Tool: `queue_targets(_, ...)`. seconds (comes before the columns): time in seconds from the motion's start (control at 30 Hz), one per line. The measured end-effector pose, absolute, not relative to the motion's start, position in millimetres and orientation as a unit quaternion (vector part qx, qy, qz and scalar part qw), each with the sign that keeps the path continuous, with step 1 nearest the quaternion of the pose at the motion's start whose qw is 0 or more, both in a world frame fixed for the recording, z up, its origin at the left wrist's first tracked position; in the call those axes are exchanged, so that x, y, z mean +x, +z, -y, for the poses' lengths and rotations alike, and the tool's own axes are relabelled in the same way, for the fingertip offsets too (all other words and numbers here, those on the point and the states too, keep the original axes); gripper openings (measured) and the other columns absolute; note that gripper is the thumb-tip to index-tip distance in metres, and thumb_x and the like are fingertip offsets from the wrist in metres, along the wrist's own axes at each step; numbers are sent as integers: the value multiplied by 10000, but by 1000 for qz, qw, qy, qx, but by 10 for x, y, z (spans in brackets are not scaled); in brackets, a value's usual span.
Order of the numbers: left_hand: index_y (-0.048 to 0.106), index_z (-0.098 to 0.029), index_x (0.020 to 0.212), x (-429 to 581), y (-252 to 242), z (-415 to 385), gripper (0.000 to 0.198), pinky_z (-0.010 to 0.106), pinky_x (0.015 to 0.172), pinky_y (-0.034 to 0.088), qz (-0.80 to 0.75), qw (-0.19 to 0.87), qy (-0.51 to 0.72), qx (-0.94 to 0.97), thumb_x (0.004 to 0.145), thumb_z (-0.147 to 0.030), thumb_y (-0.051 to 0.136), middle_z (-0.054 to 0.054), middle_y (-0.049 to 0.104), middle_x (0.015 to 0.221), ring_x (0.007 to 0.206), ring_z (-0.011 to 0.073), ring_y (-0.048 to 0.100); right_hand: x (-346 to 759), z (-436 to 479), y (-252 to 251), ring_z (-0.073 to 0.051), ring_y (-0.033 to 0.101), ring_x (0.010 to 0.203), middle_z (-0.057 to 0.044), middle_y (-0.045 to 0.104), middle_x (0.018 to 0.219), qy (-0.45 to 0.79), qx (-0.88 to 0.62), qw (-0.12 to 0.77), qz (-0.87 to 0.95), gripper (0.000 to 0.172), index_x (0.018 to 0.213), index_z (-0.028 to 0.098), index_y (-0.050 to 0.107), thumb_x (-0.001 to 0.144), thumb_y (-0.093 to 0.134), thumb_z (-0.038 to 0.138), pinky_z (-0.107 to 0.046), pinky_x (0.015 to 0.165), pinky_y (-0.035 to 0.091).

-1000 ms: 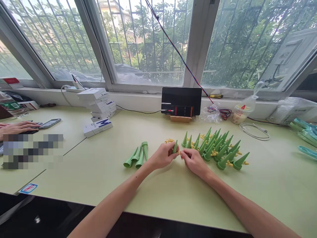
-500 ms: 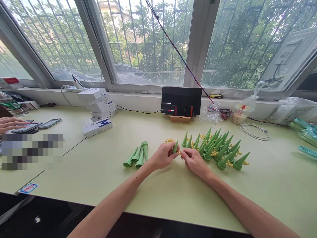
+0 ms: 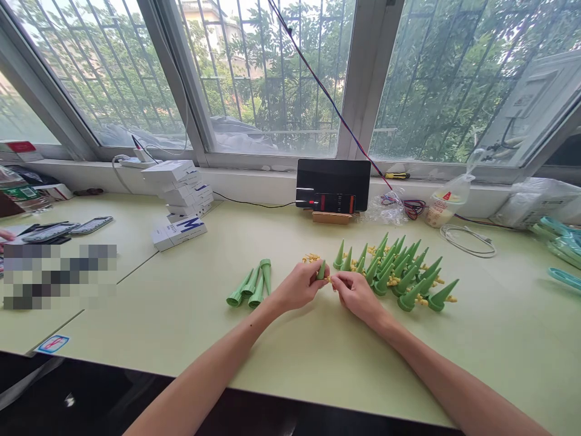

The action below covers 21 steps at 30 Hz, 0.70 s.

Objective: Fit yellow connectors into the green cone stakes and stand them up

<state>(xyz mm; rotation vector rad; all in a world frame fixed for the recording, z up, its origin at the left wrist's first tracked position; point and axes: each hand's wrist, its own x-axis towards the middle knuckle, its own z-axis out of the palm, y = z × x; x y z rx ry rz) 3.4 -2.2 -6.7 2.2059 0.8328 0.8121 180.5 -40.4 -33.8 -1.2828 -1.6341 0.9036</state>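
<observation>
My left hand (image 3: 299,284) is closed around a green plastic cone (image 3: 321,269), its tip pointing up between the fingers. Beside it, my right hand (image 3: 356,292) pinches a small yellow plastic piece (image 3: 329,280) at the side of that cone; my fingers cover most of the piece. Several green cones with yellow pieces on their sides (image 3: 408,278) stand in a cluster to the right. To the left lie several green cones (image 3: 255,284) with no yellow showing. A small pile of yellow pieces (image 3: 311,258) rests just behind my left hand.
At the back, a phone (image 3: 336,203) leans on a cardboard stand before a black panel (image 3: 333,172). White boxes (image 3: 177,191) are stacked at left. A drink cup in a bag (image 3: 440,208) and a coiled white cable (image 3: 469,241) are at right. Another person's fingers (image 3: 6,235) show far left.
My two hands stay nearly still at the cone and yellow piece. At the far left, the other person's hand has drawn back from the phones toward the frame's edge.
</observation>
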Motion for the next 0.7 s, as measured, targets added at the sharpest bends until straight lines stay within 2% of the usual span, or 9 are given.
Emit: queue_targets(0.7,532,-185,826,22,-104,-4,55,233,574,332,-300,329,305,842,873,-175,507,-34,478,652,577,103,379,1792,402,-353,-117,341,451,51,355,463,355,-519,420,655,345,630,194,480,897,461,412,-254,469,255)
